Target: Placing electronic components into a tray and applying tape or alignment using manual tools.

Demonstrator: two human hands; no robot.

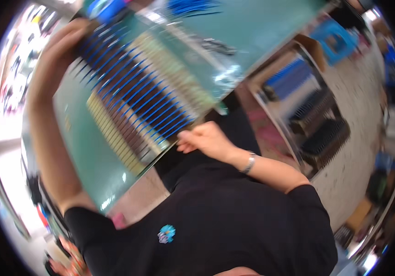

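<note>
A long dark board point(126, 85) with a row of thin blue rods point(153, 99) laid across it slants over the green table. At its far left end is my left hand point(71, 39), blurred, its fingers bent over the board's edge. My right hand point(206, 140) is closed at the near right end, fingertips curled together beside the last rods; whatever they pinch is hidden. Pale yellow slotted strips point(114, 131) run along both sides of the board.
Loose blue rods point(193, 6) lie at the table's far side, near a metal tool point(218, 46). Right of the table, an open box point(294, 87) holds blue rods and dark toothed racks point(324, 142). A blue crate point(333, 41) stands beyond. Another person shows at lower left.
</note>
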